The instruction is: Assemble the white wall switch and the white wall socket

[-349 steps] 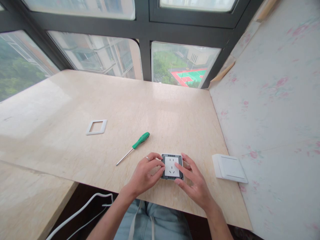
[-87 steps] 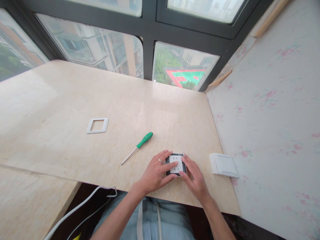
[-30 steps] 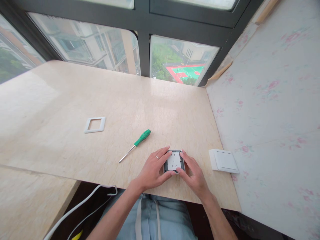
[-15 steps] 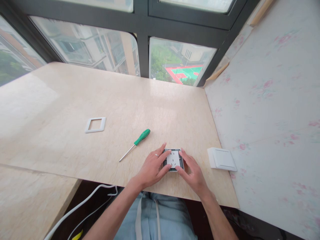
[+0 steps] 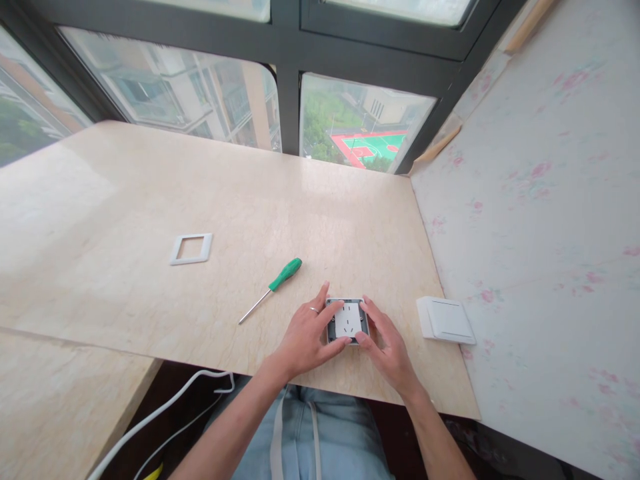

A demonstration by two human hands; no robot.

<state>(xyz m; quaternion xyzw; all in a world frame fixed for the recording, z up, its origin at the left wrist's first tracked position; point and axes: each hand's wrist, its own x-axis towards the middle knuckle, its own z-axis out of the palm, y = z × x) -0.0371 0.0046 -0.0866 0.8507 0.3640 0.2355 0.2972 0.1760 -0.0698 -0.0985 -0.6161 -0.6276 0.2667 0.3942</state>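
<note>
A wall socket (image 5: 348, 321) with a white face and dark surround lies face up in its white box near the counter's front edge. My left hand (image 5: 311, 331), a ring on one finger, grips it from the left, with thumb and forefinger on its front and upper edges. From the right, my right hand (image 5: 387, 343) holds the same socket, fingers at its upper right corner and thumb at the lower right. A screwdriver (image 5: 271, 291) with a green handle lies to the left of my hands. Farther left is a white cover frame (image 5: 191, 249), flat on the counter.
A white wall switch (image 5: 447, 319) in a raised box sits at the right, against the flowered wall (image 5: 545, 253). Dark window frames (image 5: 290, 107) border the back of the stone counter (image 5: 240, 193). A white cable (image 5: 165, 407) hangs below the front edge at left.
My left thumb has slid off the socket's white face to its lower edge. My right thumb has shifted slightly right. The socket, screwdriver and frame stay in place.
</note>
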